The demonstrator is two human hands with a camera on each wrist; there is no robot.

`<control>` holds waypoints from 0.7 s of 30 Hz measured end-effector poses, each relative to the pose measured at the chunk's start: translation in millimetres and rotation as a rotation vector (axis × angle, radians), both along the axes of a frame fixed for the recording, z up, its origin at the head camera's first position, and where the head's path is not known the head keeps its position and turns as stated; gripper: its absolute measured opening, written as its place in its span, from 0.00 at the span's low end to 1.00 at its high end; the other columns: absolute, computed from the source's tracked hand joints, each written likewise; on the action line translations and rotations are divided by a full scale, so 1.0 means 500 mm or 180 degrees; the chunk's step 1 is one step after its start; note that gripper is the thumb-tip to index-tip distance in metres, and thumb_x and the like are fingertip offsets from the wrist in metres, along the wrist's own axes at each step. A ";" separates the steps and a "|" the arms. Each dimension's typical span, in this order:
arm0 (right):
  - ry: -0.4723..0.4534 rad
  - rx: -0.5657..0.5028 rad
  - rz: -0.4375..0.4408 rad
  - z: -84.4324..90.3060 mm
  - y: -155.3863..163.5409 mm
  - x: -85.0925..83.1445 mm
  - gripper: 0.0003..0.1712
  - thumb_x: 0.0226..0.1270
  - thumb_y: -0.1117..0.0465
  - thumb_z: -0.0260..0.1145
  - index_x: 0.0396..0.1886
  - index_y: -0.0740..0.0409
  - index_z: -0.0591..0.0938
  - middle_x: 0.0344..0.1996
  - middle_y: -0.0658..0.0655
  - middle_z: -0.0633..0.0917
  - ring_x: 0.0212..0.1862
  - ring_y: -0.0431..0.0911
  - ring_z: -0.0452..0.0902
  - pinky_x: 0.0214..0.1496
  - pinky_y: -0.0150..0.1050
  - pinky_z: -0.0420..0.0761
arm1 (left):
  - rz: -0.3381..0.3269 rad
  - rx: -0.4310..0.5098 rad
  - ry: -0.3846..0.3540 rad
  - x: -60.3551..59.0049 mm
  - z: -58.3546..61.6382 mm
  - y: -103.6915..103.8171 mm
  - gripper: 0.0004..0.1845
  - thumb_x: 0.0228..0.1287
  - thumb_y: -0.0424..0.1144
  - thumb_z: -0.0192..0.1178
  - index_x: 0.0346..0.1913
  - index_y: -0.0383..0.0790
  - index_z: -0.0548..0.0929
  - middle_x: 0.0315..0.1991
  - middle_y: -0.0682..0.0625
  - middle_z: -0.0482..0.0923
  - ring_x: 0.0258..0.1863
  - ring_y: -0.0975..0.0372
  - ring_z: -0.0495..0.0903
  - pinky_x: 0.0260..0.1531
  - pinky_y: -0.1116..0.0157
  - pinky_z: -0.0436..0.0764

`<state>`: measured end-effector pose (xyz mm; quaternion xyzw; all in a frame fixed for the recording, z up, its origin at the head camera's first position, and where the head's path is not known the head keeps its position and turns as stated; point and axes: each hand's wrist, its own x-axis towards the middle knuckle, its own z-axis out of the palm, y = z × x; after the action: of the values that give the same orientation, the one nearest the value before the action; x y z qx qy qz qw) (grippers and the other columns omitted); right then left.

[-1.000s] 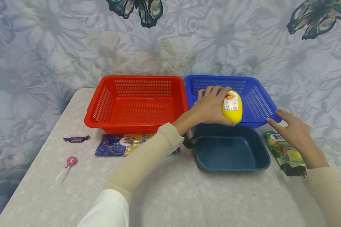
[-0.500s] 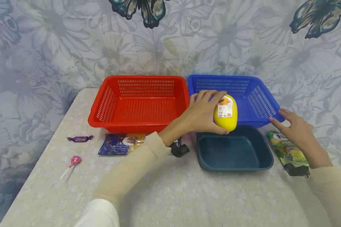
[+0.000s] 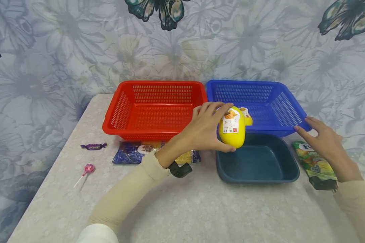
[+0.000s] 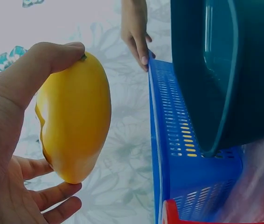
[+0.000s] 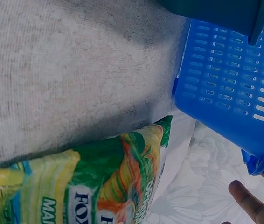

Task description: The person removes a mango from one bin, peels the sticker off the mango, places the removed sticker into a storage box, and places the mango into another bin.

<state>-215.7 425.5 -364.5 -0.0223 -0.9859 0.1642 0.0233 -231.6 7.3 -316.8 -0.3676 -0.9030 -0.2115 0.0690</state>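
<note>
Left wrist view shows left hand (image 4: 10, 140) wrapped round yellow plastic egg (image 3: 232, 126); head view adds second egg, probably, in blue slotted basket (image 3: 287, 111). Right hand (image 3: 325, 141) flat, touching basket rim. Egg moved left, nearer since earlier.

Two yellow eggs (image 3: 232, 128) (image 3: 247, 116), two baskets (image 3: 124, 101) (image 3: 287, 106), one tub (image 3: 287, 162), two sweets (image 3: 94, 146) (image 3: 87, 169)

Red basket (image 3: 155, 108), blue basket (image 3: 261, 98), yellow egg (image 3: 232, 127).

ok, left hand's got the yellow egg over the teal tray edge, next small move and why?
Probably lower it into the teal tray: the left hand grips the yellow egg above the tray's near-left rim, and the right hand touches the blue basket corner.
</note>
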 end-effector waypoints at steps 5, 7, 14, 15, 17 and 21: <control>0.0025 -0.0006 0.0035 0.002 0.001 0.000 0.47 0.77 0.37 0.50 0.76 0.71 0.55 0.74 0.76 0.54 0.72 0.76 0.44 0.60 0.83 0.39 | -0.0059 0.0142 -0.0046 0.016 -0.009 -0.024 0.60 0.43 0.72 0.69 0.78 0.52 0.56 0.71 0.50 0.59 0.68 0.55 0.54 0.61 0.51 0.59; 0.0038 -0.0016 0.0055 0.003 0.001 0.002 0.46 0.77 0.38 0.50 0.76 0.71 0.55 0.74 0.76 0.54 0.73 0.75 0.44 0.61 0.82 0.40 | -0.0077 0.0193 -0.0052 0.023 -0.014 -0.035 0.61 0.43 0.71 0.70 0.78 0.51 0.56 0.71 0.49 0.59 0.68 0.55 0.54 0.60 0.50 0.59; -0.0002 -0.0030 0.0053 0.003 0.002 0.005 0.46 0.77 0.38 0.50 0.76 0.71 0.54 0.74 0.76 0.52 0.73 0.75 0.42 0.61 0.82 0.39 | 0.0004 0.0183 -0.0101 0.054 -0.033 -0.074 0.62 0.42 0.70 0.71 0.79 0.53 0.54 0.71 0.51 0.58 0.69 0.56 0.52 0.63 0.50 0.58; -0.0002 -0.0031 0.0048 0.003 0.002 0.005 0.47 0.77 0.38 0.50 0.76 0.71 0.54 0.74 0.76 0.52 0.73 0.75 0.42 0.61 0.82 0.40 | 0.0017 0.0195 -0.0107 0.059 -0.035 -0.080 0.62 0.42 0.70 0.71 0.79 0.53 0.54 0.71 0.52 0.58 0.69 0.57 0.52 0.63 0.50 0.58; 0.0002 -0.0033 0.0047 0.002 0.004 0.004 0.46 0.77 0.38 0.49 0.76 0.71 0.54 0.74 0.76 0.52 0.73 0.75 0.42 0.61 0.82 0.40 | 0.0036 0.0224 -0.0120 0.068 -0.040 -0.092 0.61 0.42 0.70 0.71 0.79 0.52 0.55 0.71 0.51 0.58 0.69 0.57 0.52 0.63 0.50 0.58; 0.0035 -0.0045 0.0060 -0.001 0.004 0.002 0.46 0.77 0.38 0.50 0.76 0.70 0.54 0.74 0.75 0.52 0.73 0.75 0.42 0.61 0.82 0.40 | 0.0034 0.0328 -0.0168 0.085 -0.053 -0.113 0.61 0.41 0.68 0.73 0.78 0.52 0.56 0.71 0.51 0.58 0.69 0.56 0.53 0.64 0.49 0.58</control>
<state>-214.8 427.6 -364.8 -0.0123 -0.9847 0.1715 0.0270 -189.3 -49.4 -343.2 -0.3529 -0.8944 -0.2670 0.0650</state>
